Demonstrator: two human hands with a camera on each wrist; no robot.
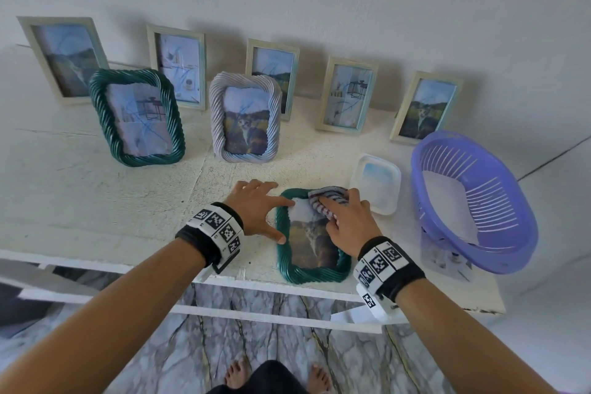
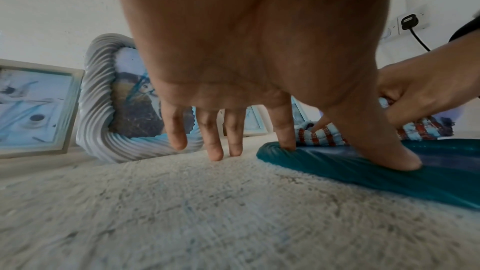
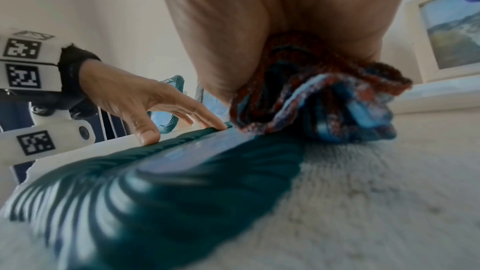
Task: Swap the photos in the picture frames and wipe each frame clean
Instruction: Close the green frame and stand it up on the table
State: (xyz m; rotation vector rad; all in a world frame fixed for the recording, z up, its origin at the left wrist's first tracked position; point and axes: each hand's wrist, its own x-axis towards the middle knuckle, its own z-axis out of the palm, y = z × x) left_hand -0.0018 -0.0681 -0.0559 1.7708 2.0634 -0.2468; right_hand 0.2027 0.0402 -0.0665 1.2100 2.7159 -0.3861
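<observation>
A teal twisted-rope picture frame (image 1: 309, 272) lies flat near the front edge of the white table (image 1: 96, 189), showing a landscape photo. My left hand (image 1: 256, 206) is spread, its forefinger and thumb pressing the frame's left rim (image 2: 350, 169). My right hand (image 1: 347, 221) grips a bunched striped red-and-blue cloth (image 1: 326, 198) and presses it on the glass at the frame's far end (image 3: 319, 106). Behind stand a second teal frame (image 1: 137, 117) and a grey-lilac twisted frame (image 1: 244, 117) with a cat photo.
Several pale rectangular frames (image 1: 179, 67) lean on the wall at the back. A white plastic lid or tray (image 1: 375, 184) and a purple slotted basket (image 1: 473, 198) stand right of the flat frame. A loose photo (image 1: 444, 261) lies under the basket. A wall socket (image 2: 410, 22) is at the right.
</observation>
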